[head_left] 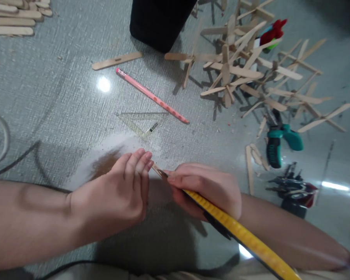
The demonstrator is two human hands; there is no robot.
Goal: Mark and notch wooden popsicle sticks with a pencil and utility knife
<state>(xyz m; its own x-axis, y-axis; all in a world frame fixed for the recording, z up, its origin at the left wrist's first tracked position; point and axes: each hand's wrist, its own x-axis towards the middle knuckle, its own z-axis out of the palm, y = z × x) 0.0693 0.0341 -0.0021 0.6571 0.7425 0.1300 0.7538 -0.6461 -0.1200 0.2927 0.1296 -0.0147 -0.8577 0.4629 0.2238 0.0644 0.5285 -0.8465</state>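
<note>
My left hand (125, 190) is closed with its fingers curled round a wooden craft stick (156, 168), whose end pokes out on the right. In my right hand (205, 188) lies a long yellow tool (236, 227) with a ribbed edge and black underside; its exact kind is unclear. Its dark, pointed tip meets the stick's end between the two hands. Just beyond my hands lie a clear set square (142, 115) and a pink pencil (151, 95). A pale patch of powder (87, 167) with a brownish middle spreads beside my left hand.
Several crossed craft-stick pieces (226, 72) crowd the upper right. Teal-and-black pliers (275, 146) and a dark cluster of tools (294, 188) lie right. A black container (160, 23) stands at the top; stacked sticks (14, 17) lie upper left. One stick (116, 61) lies alone.
</note>
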